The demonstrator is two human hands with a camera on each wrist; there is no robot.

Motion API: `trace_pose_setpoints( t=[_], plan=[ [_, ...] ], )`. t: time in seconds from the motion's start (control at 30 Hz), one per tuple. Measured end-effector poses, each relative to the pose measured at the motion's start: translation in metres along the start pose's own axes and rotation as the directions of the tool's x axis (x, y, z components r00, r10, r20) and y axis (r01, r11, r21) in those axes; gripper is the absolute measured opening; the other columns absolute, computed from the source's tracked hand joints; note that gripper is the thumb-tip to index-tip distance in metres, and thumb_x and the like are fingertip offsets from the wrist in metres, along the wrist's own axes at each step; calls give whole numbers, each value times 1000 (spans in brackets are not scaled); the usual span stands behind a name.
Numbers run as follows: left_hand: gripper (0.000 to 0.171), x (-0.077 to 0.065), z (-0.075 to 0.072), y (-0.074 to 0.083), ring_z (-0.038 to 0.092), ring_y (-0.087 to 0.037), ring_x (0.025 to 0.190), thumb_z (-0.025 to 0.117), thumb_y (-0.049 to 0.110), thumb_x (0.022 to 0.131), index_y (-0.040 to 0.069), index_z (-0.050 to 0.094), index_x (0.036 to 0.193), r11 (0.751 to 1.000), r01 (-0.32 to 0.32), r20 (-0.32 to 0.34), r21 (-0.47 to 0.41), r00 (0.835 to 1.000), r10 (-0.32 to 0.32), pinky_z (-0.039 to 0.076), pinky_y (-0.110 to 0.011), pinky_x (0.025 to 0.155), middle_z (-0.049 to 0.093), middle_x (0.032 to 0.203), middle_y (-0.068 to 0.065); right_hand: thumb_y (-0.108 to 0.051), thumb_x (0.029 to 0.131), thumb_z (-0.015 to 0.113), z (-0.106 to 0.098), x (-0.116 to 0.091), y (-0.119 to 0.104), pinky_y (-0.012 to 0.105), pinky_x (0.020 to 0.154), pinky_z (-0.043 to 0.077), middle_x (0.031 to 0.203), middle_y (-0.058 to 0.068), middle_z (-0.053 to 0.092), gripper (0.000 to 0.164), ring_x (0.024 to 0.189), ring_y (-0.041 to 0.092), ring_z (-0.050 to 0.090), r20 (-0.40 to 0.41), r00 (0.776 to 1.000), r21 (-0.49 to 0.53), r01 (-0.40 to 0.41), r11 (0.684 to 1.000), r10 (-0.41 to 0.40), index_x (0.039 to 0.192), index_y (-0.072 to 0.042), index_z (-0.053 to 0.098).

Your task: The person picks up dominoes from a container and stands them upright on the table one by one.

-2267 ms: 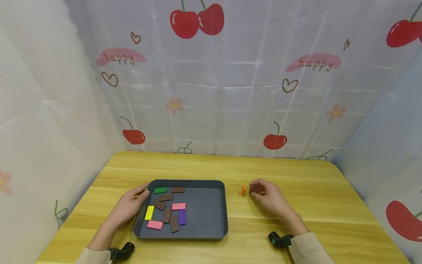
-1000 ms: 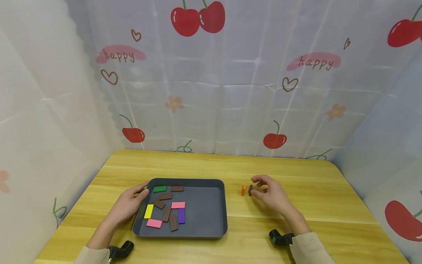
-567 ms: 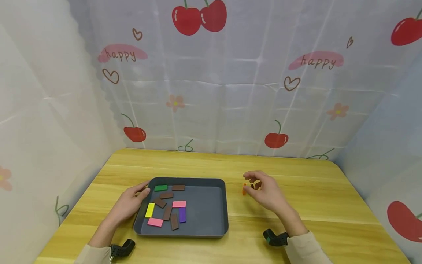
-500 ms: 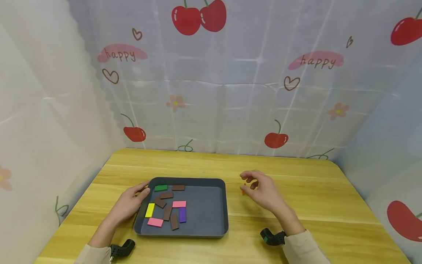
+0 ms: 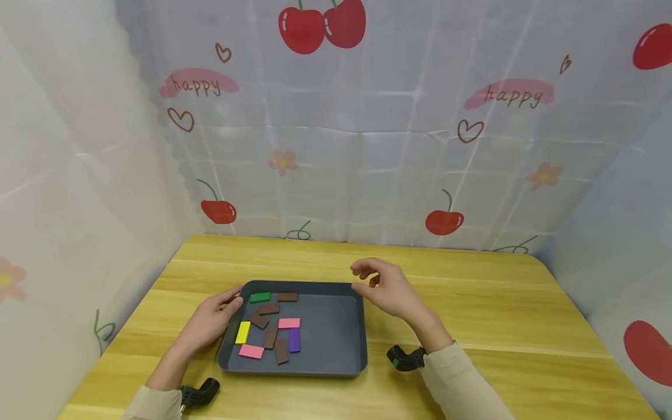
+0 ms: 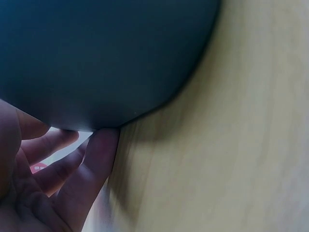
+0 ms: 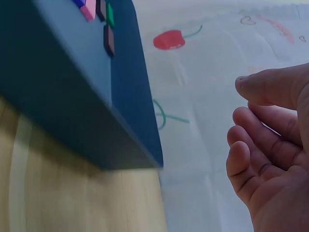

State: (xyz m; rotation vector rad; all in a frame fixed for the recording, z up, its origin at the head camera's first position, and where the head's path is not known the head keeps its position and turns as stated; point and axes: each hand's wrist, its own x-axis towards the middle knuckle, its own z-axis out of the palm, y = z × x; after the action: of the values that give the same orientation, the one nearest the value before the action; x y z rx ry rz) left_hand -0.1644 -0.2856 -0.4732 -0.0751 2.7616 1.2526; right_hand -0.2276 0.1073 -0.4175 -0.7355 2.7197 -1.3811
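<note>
My left hand holds the dark grey tray at its left side, thumb on the rim. In the left wrist view its fingertips press the tray's outer wall. My right hand hovers at the tray's right rear corner, fingers loosely bent and thumb apart. Nothing is between its fingers in the right wrist view. Domino-like blocks lie flat in the tray's left half: green, yellow, purple, two pink, one at the front, and several brown, one at the back. The two upright blocks are hidden behind my right hand.
The tray stands on a wooden table. A white curtain printed with cherries hangs behind the table and along both sides. A black wrist camera sticks out from the right wrist, another from the left.
My right hand has let go of a brown block, left upright beside the orange one, then moved left to the tray's corner. My left hand has stayed at the tray.
</note>
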Motion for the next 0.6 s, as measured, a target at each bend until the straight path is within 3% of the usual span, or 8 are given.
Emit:
trace_pose_setpoints(
  t=[0.17,0.4,0.6],
  plan=[
    [59,1,0,-1,44,-46,144,46,41,110,8,40,159,1000,-6,-4,5,1000,6,37,-65,116,50,154,-24,-18,94,76,13,13,-10,30,85,56,118,6,72,29,104,16,65,31,999,16,24,1000,-24,122,-18,71],
    [60,2,1,-2,45,-46,143,45,43,110,8,40,159,1000,-22,0,-9,1000,22,39,-65,115,49,155,-24,-16,95,74,35,32,-21,40,88,58,118,11,72,28,105,20,65,76,995,-12,71,997,-70,123,-14,71],
    [59,1,0,-4,46,-44,143,46,43,110,10,41,159,999,-24,-10,-26,1000,24,39,-64,115,51,154,-23,-16,97,72,58,45,-30,36,89,58,119,10,72,30,104,20,65,159,984,-53,88,995,-79,126,-9,70]
  ],
)
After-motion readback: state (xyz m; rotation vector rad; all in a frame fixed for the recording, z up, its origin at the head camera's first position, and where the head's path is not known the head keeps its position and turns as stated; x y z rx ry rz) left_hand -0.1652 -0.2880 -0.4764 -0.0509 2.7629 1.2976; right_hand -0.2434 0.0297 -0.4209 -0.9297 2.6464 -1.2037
